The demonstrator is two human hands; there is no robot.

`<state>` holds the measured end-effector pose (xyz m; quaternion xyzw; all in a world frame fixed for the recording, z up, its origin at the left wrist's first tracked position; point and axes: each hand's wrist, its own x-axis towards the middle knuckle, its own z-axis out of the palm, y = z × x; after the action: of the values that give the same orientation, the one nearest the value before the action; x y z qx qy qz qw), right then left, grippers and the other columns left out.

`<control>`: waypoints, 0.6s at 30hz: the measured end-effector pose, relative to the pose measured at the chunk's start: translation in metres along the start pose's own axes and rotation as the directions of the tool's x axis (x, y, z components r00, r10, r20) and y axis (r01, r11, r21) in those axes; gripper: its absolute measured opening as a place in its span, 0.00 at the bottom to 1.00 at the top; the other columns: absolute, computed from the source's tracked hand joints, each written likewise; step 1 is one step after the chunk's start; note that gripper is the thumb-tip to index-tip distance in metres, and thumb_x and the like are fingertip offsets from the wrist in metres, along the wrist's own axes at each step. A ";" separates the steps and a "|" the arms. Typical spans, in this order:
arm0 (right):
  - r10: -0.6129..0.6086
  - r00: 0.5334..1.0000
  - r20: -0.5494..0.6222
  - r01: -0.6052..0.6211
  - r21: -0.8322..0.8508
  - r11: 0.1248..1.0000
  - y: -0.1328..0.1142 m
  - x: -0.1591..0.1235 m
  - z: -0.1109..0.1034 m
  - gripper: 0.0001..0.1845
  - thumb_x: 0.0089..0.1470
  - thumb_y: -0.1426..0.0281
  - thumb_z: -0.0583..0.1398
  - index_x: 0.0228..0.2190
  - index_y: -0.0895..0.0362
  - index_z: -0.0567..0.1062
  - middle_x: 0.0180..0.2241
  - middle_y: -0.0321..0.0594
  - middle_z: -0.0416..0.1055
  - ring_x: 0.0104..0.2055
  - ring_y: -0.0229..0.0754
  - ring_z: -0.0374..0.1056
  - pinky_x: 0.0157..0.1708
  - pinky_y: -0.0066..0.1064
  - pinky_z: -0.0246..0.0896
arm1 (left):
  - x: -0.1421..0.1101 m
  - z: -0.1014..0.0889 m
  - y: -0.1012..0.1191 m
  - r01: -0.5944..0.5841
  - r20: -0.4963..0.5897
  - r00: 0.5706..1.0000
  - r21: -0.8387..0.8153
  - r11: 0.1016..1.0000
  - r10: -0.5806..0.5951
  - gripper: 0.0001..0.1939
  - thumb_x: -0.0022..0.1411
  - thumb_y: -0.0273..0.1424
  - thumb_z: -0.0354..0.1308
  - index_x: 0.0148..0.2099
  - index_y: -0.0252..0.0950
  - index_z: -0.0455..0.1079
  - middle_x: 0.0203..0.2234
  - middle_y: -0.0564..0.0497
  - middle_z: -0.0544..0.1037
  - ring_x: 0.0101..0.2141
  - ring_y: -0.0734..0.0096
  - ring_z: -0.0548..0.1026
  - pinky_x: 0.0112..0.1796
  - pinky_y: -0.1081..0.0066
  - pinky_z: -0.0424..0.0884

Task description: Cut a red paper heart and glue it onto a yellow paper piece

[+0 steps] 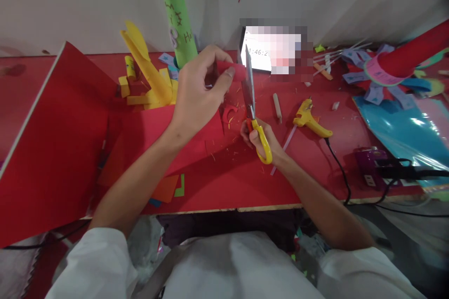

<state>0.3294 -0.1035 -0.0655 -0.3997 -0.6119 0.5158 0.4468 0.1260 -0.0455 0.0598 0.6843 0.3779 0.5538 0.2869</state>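
My left hand (198, 91) is raised over the red table (308, 168), pinching a small piece of red paper (234, 71) between thumb and fingers. My right hand (261, 142) grips the yellow-and-red handles of a pair of scissors (250, 98). The blades point away from me and stand just right of the red paper piece. Whether the blades touch the paper is hard to tell. Small red offcuts (228, 113) lie on the table between my hands.
A large red sheet (52, 149) leans at the left. Yellow paper shapes (147, 79) and a green tube (177, 14) stand behind. A yellow glue gun (310, 119) with its black cord, glue sticks, a phone (270, 49), a purple power strip (372, 166) and blue sheets (403, 131) lie at the right.
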 end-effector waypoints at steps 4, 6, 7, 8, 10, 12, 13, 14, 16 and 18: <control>-0.003 1.000 -0.014 0.003 0.002 1.000 -0.002 0.001 0.000 0.39 0.56 0.27 0.61 0.34 0.52 0.70 0.30 0.34 0.65 0.29 0.36 0.58 0.23 0.31 0.50 | 0.000 -0.002 0.005 0.055 0.010 0.998 0.045 0.997 -0.056 0.08 0.70 0.31 0.68 0.36 0.44 0.73 0.19 0.57 0.68 0.23 0.69 0.70 0.28 0.64 0.63; -0.009 1.000 -0.023 0.009 0.012 1.000 -0.003 0.001 0.000 0.39 0.55 0.27 0.62 0.33 0.52 0.70 0.29 0.34 0.64 0.28 0.36 0.58 0.23 0.30 0.50 | 0.000 -0.003 0.007 0.070 0.015 0.997 0.055 0.996 -0.071 0.09 0.69 0.33 0.69 0.36 0.44 0.73 0.19 0.57 0.68 0.24 0.68 0.71 0.28 0.64 0.64; -0.012 1.000 -0.027 0.013 0.021 1.000 -0.003 0.001 0.000 0.39 0.55 0.28 0.62 0.33 0.52 0.69 0.29 0.34 0.64 0.28 0.36 0.58 0.23 0.30 0.50 | -0.001 -0.003 0.007 0.077 0.018 0.997 0.055 0.996 -0.078 0.09 0.69 0.34 0.69 0.36 0.45 0.73 0.19 0.57 0.68 0.25 0.67 0.72 0.28 0.64 0.64; -0.013 1.000 -0.029 0.014 0.030 0.999 -0.004 0.002 0.001 0.39 0.55 0.28 0.63 0.33 0.52 0.69 0.29 0.33 0.64 0.28 0.36 0.57 0.23 0.30 0.49 | -0.001 -0.003 0.008 0.085 0.020 0.996 0.055 0.995 -0.086 0.09 0.69 0.35 0.70 0.36 0.45 0.73 0.19 0.57 0.68 0.25 0.67 0.72 0.28 0.64 0.64; -0.010 0.999 -0.031 0.012 0.042 0.999 -0.004 0.002 0.001 0.38 0.54 0.28 0.64 0.32 0.52 0.70 0.28 0.33 0.63 0.27 0.35 0.57 0.23 0.30 0.49 | -0.001 -0.002 0.009 0.103 0.021 0.994 0.056 0.993 -0.104 0.09 0.69 0.36 0.69 0.36 0.45 0.73 0.19 0.57 0.68 0.25 0.67 0.71 0.28 0.64 0.64; -0.005 0.999 -0.040 0.007 0.046 0.999 -0.004 0.001 0.001 0.39 0.53 0.28 0.64 0.32 0.52 0.69 0.28 0.33 0.63 0.27 0.35 0.56 0.23 0.30 0.48 | -0.001 -0.002 0.007 0.109 0.015 0.994 0.056 0.993 -0.110 0.08 0.69 0.35 0.68 0.36 0.45 0.73 0.19 0.56 0.69 0.24 0.68 0.69 0.28 0.64 0.63; 0.000 0.999 -0.044 0.002 0.046 0.999 -0.004 0.001 0.001 0.39 0.52 0.28 0.65 0.31 0.52 0.68 0.28 0.33 0.63 0.27 0.35 0.56 0.23 0.30 0.48 | -0.001 -0.002 0.006 0.103 0.015 0.995 0.052 0.993 -0.103 0.08 0.69 0.35 0.68 0.37 0.45 0.73 0.19 0.56 0.69 0.24 0.68 0.69 0.29 0.63 0.63; 0.009 0.999 -0.047 -0.007 0.042 0.999 -0.005 0.001 0.001 0.40 0.51 0.27 0.65 0.31 0.52 0.68 0.28 0.33 0.62 0.27 0.35 0.56 0.22 0.30 0.48 | -0.001 -0.001 0.004 0.089 0.018 0.996 0.046 0.995 -0.090 0.08 0.69 0.36 0.68 0.37 0.45 0.73 0.19 0.56 0.69 0.24 0.69 0.68 0.29 0.63 0.63; 0.035 0.998 -0.050 -0.034 0.019 0.999 -0.006 0.001 0.001 0.41 0.49 0.25 0.64 0.30 0.51 0.67 0.27 0.32 0.62 0.27 0.36 0.56 0.22 0.31 0.48 | 0.000 0.000 -0.001 0.055 0.021 0.998 0.030 0.998 -0.055 0.10 0.70 0.39 0.70 0.37 0.45 0.73 0.19 0.56 0.69 0.24 0.69 0.68 0.29 0.62 0.63; 0.065 0.997 -0.049 -0.066 -0.018 0.998 -0.008 0.000 0.000 0.42 0.48 0.24 0.63 0.30 0.50 0.66 0.27 0.32 0.61 0.26 0.36 0.55 0.22 0.31 0.48 | 0.000 0.000 -0.005 0.027 0.022 0.999 0.007 1.000 -0.027 0.11 0.70 0.41 0.70 0.37 0.46 0.73 0.19 0.56 0.69 0.24 0.69 0.67 0.29 0.62 0.62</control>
<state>0.3291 -0.1044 -0.0577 -0.4362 -0.5926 0.5142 0.4406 0.1254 -0.0428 0.0555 0.6863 0.3858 0.5408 0.2961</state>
